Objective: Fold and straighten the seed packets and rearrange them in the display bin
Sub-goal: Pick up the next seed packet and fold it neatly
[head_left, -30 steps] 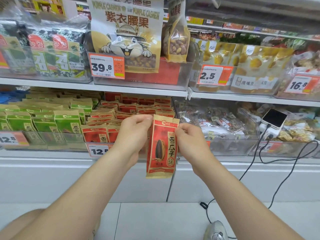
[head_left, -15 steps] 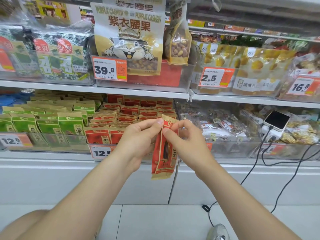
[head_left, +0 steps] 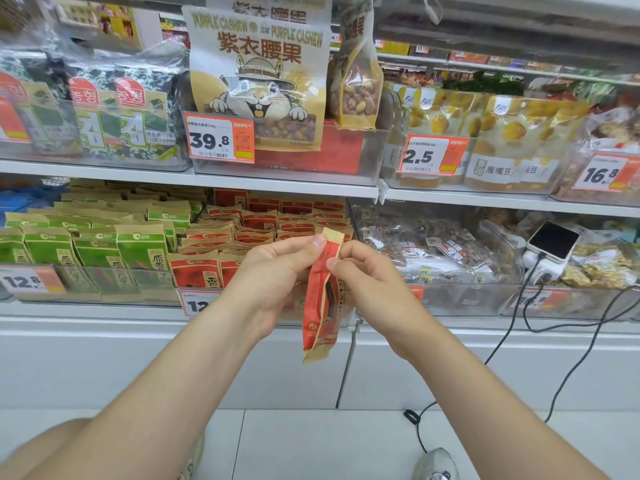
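Red seed packet (head_left: 320,317) pinched before the display bin (head_left: 207,289).
Each hand's grip is clamped on the packet's top end, the left hand (head_left: 277,275) on one side and the right hand (head_left: 367,282) on the other. Folded lengthwise, the packet hangs upright before the bin's front wall.

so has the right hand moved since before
Yes. The right hand moved left against the display bin, closing on the left hand, folding the seed packet.

We are holding a red seed packet (head_left: 320,306) upright, its sides curling inward into a narrow strip, tan top edge pointing up, more red packets (head_left: 263,220) lying in rows in the clear display bin (head_left: 194,284) behind.
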A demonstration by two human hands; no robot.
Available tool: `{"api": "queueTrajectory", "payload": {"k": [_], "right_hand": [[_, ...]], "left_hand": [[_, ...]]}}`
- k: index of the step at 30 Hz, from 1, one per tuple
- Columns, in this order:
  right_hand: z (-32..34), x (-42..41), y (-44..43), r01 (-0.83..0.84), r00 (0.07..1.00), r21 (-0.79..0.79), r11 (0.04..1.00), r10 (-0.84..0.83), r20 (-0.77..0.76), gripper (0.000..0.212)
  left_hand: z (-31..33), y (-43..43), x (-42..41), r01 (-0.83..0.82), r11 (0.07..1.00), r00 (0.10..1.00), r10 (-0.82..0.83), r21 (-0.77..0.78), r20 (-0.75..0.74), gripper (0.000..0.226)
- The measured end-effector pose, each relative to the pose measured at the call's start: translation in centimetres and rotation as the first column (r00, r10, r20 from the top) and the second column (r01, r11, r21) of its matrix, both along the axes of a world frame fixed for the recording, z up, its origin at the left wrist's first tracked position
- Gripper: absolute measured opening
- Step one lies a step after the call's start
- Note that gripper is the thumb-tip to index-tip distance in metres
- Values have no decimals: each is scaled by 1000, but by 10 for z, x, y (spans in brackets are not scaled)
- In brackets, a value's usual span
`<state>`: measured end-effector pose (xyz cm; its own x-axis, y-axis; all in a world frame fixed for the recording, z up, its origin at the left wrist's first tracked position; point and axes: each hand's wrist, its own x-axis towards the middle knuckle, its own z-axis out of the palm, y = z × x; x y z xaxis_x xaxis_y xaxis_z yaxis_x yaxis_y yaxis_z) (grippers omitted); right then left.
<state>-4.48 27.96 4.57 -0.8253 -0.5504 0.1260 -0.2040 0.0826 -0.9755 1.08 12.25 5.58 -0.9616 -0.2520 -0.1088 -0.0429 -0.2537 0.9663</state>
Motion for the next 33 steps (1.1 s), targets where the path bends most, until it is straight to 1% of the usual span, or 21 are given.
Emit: {"api": "queueTrajectory", "payload": {"k": [4, 6, 7, 9, 11, 13, 14, 16, 18, 21, 24, 27, 29, 31, 33], "right_hand": [[1, 0, -1, 6, 1000, 9, 1000, -6, -4, 21], [-1, 0, -2, 21, 999, 37, 999, -20, -31, 23], [-3, 0, -2, 35, 998, 80, 996, -30, -62, 26], [-7, -1, 0, 48, 992, 213, 976, -22, -123, 42], [-10, 0, 0, 34, 990, 282, 959, 5, -138, 51], [-10, 1, -1, 43, 987, 291, 956, 4, -159, 53], [-11, 1, -1, 53, 986, 281, 958, -5, -169, 54], [-9, 4, -2, 78, 981, 271, 959, -25, -191, 53], [-9, 5, -2, 112, 976, 258, 960, -58, -209, 49], [-9, 8, -6, 159, 980, 165, 973, -136, -146, 42], [-8, 9, -9, 232, 971, 115, 966, -222, -94, 40], [-9, 8, -12, 245, 968, 138, 960, -233, -97, 40], [-10, 7, -14, 258, 963, 151, 954, -242, -115, 43], [-8, 3, -15, 255, 966, 140, 957, -244, -89, 46], [-5, 1, -14, 226, 974, 120, 967, -225, -17, 46]], "left_hand": [[-1, -1, -1, -33, 999, 999, 33, -5, 10, 25], [-2, 0, -2, -72, 997, 997, 72, 7, 2, 23], [-3, 0, -3, -104, 994, 995, 104, 24, -6, 21], [-2, 1, -3, -187, 979, 982, 189, 86, -24, 20], [-1, -1, -5, -271, 951, 958, 281, 148, -53, 21], [1, -3, -4, -318, 927, 939, 337, 199, -71, 20], [2, -3, -4, -321, 921, 936, 344, 219, -73, 20], [1, -3, -3, -311, 927, 941, 332, 212, -72, 20], [0, -2, -2, -276, 949, 954, 290, 153, -76, 19], [-1, -2, 0, -185, 983, 982, 184, -11, -32, 18], [-7, 0, 0, -108, 985, 993, 112, -135, 23, 24], [-7, 2, 0, -110, 949, 993, 118, -294, 10, 43], [-3, 5, 4, -87, 914, 996, 94, -397, -1, 51], [0, 9, 7, -38, 866, 999, 30, -498, -24, 50], [0, 9, 9, -38, 817, 997, -4, -575, -71, 47]]}}
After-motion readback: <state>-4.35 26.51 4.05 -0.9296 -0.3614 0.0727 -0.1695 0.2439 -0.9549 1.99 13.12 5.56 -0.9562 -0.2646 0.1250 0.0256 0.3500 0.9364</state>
